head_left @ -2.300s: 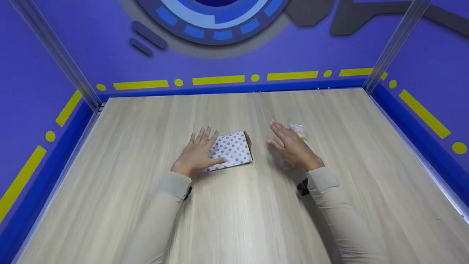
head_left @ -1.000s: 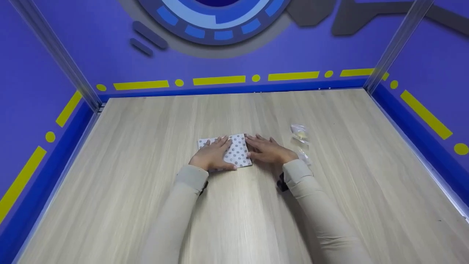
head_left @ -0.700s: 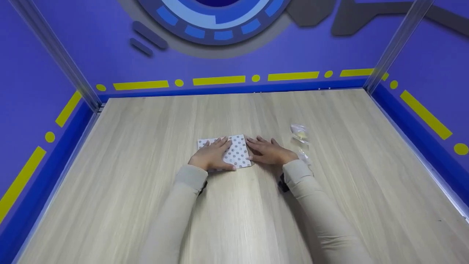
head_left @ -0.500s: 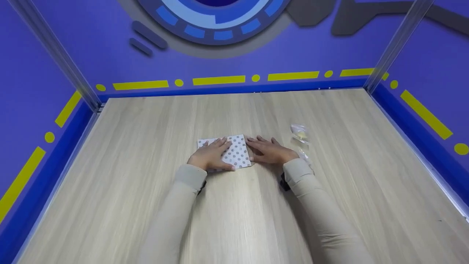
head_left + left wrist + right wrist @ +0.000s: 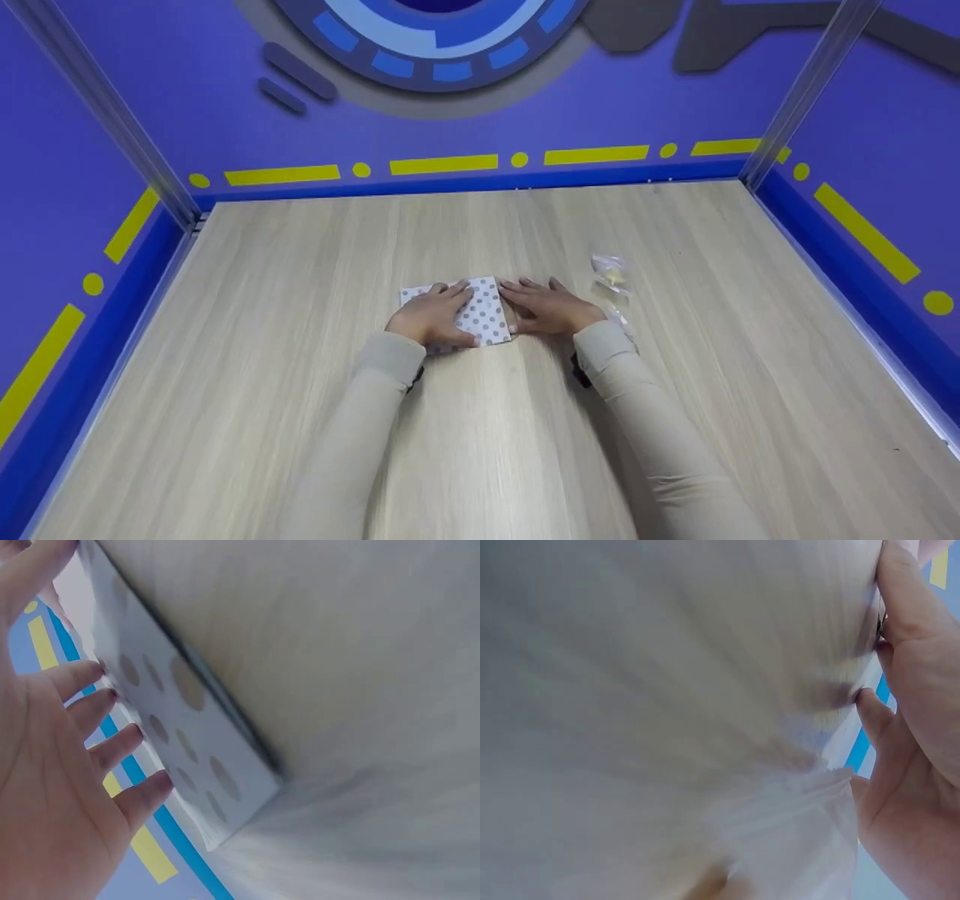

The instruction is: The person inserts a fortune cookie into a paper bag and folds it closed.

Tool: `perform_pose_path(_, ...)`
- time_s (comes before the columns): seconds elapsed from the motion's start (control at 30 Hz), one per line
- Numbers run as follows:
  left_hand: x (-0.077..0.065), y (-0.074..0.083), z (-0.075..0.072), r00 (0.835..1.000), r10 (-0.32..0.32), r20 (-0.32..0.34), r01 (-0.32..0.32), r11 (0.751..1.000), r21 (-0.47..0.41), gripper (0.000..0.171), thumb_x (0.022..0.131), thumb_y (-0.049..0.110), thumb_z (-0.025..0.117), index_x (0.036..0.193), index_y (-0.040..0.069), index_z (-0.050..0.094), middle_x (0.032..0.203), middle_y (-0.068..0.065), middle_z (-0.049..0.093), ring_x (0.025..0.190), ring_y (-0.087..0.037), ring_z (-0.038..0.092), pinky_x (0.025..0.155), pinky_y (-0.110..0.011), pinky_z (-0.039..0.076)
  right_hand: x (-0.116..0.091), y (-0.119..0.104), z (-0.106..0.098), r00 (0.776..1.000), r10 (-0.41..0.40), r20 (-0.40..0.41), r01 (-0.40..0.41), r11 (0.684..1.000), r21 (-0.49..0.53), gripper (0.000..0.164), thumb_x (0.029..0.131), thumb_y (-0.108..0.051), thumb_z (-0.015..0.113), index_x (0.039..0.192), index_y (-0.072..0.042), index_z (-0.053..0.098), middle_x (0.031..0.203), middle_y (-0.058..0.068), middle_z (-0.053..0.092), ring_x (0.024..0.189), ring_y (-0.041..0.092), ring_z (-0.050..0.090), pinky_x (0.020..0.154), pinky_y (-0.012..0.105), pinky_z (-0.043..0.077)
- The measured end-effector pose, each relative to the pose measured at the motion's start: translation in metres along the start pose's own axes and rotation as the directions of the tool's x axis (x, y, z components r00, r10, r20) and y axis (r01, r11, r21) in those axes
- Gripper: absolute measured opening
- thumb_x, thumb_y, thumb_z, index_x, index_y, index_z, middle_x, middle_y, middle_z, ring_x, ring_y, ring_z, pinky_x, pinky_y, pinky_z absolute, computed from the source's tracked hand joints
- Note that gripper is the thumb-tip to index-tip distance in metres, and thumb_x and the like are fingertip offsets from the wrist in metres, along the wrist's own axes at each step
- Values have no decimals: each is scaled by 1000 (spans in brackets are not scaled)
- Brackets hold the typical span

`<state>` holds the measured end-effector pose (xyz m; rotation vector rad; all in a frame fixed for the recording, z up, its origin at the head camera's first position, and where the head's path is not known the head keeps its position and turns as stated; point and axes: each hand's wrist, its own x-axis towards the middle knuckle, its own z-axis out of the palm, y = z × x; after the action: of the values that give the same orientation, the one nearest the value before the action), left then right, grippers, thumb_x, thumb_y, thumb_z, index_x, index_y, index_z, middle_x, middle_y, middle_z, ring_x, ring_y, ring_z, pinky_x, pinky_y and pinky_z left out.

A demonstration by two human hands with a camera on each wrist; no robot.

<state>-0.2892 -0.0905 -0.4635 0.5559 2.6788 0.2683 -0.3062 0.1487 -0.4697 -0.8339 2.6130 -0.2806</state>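
Observation:
A flat white packet (image 5: 484, 313) with grey polka dots lies on the table in the head view; its kind is not plain. My left hand (image 5: 433, 315) rests on its left and middle part, covering much of it, fingers spread and not curled round it. In the left wrist view the packet (image 5: 176, 720) shows a thin layered edge beside the hand (image 5: 60, 765). At the packet's right end my right hand (image 5: 551, 309) touches or nearly touches the edge, fingers extended forward. The right wrist view shows that hand (image 5: 922, 757) with extended fingers; the packet is largely hidden there.
Right of the right hand lies a small clear plastic bag (image 5: 611, 271) with something yellowish inside. A second clear bag (image 5: 619, 319) sits partly behind the right wrist. The wood-grain table (image 5: 300, 262) is bounded by blue walls (image 5: 480, 135) at the back and sides.
Over two seconds ago my right hand was apart from the packet, whose right end gaped; it has since come left to that end. My left hand slid right across the packet. Both are nearly still lately.

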Motion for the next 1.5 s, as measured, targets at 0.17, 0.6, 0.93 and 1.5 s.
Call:
perform_pose_path(0.17,3,1,-1,1000,-10,28,10,1000,-17,96,81,59,66,155,24,16,162,5,9,149,-28,10,119,-50,12,1,0,0,1000,1,5,-1,1000,-10,76,93,-49,53,155,-22,17,162,-6,12,149,25,9,117,59,4)
perform_pose_path(0.6,7,1,-1,999,21,27,-19,999,-50,91,85,61,59,155,19,18,163,0,8,150,-19,6,121,-39,6,2,-2,-4,1000,-6,4,6,1000,-3,77,93,-49,54,155,-22,17,162,-6,12,149,26,10,116,60,5)
perform_pose_path(0.93,8,-2,1,998,51,30,-47,993,-111,97,82,57,66,155,16,17,163,1,6,149,-23,10,120,-40,15,4,-4,-4,1000,-7,7,8,999,-43,79,93,-49,55,155,-20,17,162,-3,13,149,29,10,116,60,6)
perform_pose_path(1.5,9,-6,-1,996,77,55,-64,974,-217,105,77,51,75,155,17,13,163,2,5,150,-18,5,121,-39,11,8,-4,-12,998,12,64,-11,1000,-20,86,87,-50,63,154,-19,19,162,-2,14,149,28,8,117,58,10)
